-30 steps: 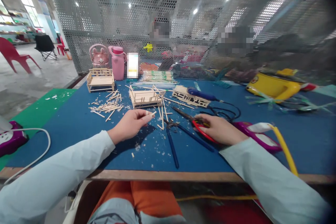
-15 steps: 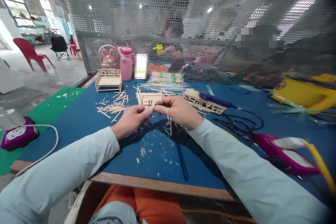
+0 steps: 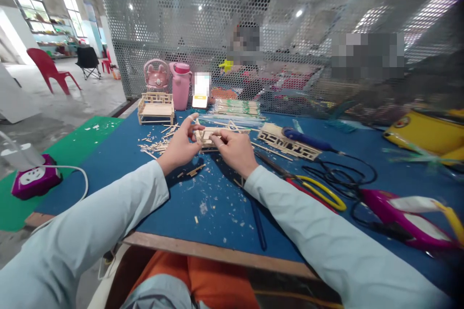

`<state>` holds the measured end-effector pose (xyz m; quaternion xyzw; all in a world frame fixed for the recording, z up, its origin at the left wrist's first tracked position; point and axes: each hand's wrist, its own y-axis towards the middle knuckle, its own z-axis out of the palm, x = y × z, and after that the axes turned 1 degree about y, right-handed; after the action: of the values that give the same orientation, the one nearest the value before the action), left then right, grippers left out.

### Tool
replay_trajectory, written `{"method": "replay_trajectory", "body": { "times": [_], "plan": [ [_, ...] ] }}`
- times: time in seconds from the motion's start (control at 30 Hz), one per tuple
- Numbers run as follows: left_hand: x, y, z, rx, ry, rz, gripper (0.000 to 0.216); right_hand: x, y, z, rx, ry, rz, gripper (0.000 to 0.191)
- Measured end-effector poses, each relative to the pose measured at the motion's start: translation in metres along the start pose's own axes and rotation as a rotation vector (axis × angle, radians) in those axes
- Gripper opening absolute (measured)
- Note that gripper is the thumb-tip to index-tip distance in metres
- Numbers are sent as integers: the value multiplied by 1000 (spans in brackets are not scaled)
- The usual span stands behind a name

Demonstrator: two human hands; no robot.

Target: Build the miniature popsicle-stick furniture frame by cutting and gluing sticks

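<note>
Your left hand (image 3: 181, 147) and right hand (image 3: 234, 149) both close on the stick frame (image 3: 210, 136), low over the surface (image 3: 145, 203) at 12 o'clock from you. Left fingers pinch its left end; right fingers pinch its front rail. The frame shows a seat and partial rails. Judged against the finished bench (image 3: 155, 107) at 10 o'clock from it, back and sides appear incomplete. The lattice panel (image 3: 286, 141) at 3 o'clock lies unattached. Loose sticks (image 3: 155, 144) at 9 o'clock lie unused.

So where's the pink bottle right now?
Head view, back left of the table, against the mesh, between the pink rabbit case and the phone: the pink bottle.
</note>
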<state>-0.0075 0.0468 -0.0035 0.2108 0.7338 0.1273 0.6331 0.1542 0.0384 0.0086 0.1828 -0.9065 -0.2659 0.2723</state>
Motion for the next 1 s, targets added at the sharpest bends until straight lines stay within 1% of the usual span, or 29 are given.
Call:
{"method": "replay_trajectory", "body": {
  "times": [0.07,0.23,0.33,0.43,0.53,0.63,0.73,0.83,0.9,0.93,0.97,1.0],
  "plan": [
    [4,3,4,43,57,20,75,0,-1,2,-21,-10,1,27],
    [11,10,7,78,142,70,74,2,-2,7,-27,-15,38,27],
    [13,11,7,75,213,101,71,1,-2,10,-24,-17,77,26],
    [12,12,8,69,294,118,69,0,-2,14,-42,19,102,30],
    [10,12,9,46,358,113,66,-1,-2,15,-54,74,116,32],
    [9,12,11,8,362,88,63,1,-3,11,-54,115,109,31],
    [9,12,12,-10,332,67,59,4,-4,0,-117,112,76,29],
    [10,11,12,-10,352,88,56,3,-3,-10,-251,62,43,26],
    [11,11,12,-8,386,104,56,1,2,-16,-305,-22,-49,24],
    [11,11,12,-5,403,109,56,0,6,-19,-295,-73,-116,21],
    [10,11,12,-2,418,113,56,-1,10,-22,-256,-124,-182,21],
    [10,11,12,0,428,117,56,-2,16,-24,-185,-166,-237,22]
  ]
}}
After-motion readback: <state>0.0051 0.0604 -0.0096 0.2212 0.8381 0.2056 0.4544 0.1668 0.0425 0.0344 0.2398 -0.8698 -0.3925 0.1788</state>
